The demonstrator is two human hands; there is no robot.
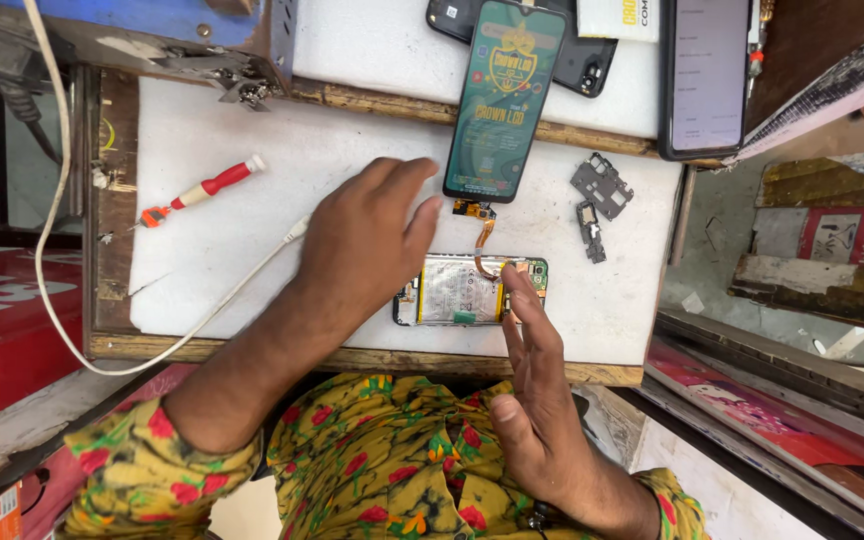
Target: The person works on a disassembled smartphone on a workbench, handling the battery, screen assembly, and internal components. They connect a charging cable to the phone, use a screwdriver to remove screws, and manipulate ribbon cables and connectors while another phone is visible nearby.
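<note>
Nearest, the right hand (537, 395) stands edge-on with its fingers (524, 300) straight, close together and holding nothing; the fingertips touch the right end of the opened phone (467, 290). That phone lies flat near the front edge of the white worktop (212, 250), back cover off, battery and board showing. The left hand (367, 240) lies palm down just left of the phone, fingers loosely spread and grasping nothing, covering the phone's upper left corner and the end of a white cable (152, 345). An orange ribbon cable (482, 240) runs up from the phone to a loose screen (505, 95) under a green film. Right of the screen lie two small grey cover plates (597, 195). Far left is a red-handled screwdriver (202, 190). At the back rest a dark phone (582, 55) and a lit one (707, 75).
</note>
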